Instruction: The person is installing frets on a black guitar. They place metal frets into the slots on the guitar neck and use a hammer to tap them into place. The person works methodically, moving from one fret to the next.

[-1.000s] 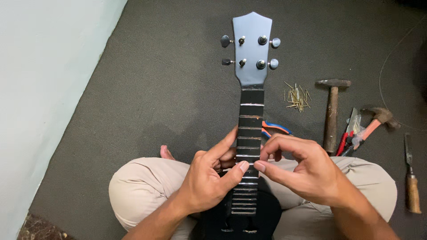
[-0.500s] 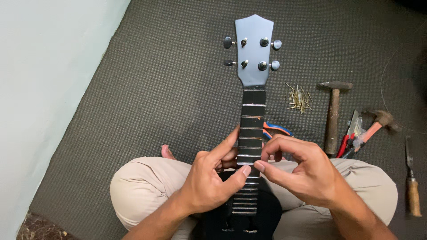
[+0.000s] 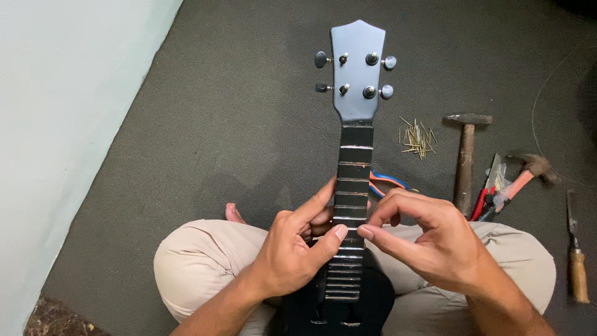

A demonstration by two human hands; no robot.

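a pale wall (image 3: 56,124) fills the far left, well apart from the ukulele (image 3: 353,186), and a dark grey carpet (image 3: 217,124) spreads between the two. the ukulele lies along the person's crossed legs (image 3: 199,267), its long axis running straight away from the body: the black body sits low in the lap and the grey headstock (image 3: 356,74) points away from the person, toward the top of the view. four tuning pegs (image 3: 321,60) stick out from the headstock, two on each side.

the left hand (image 3: 292,255) sits on the left side of the ukulele's neck, fingers curled round the edge of the fretboard, with the thumb pressed onto the middle frets. the right hand (image 3: 435,249) comes in from the right side of the neck; its fingers are bent and loosely gathered, and the thumb tip meets the left thumb over the same fret. whether anything small is pinched there cannot be told.

just right of the neck, a blue and orange tool (image 3: 385,182) pokes out from behind the right hand. further right of the ukulele lie a scatter of small nails (image 3: 416,138), a hammer (image 3: 465,155), red-handled pliers (image 3: 482,202), a second hammer (image 3: 525,174) and a wooden-handled chisel (image 3: 577,261).
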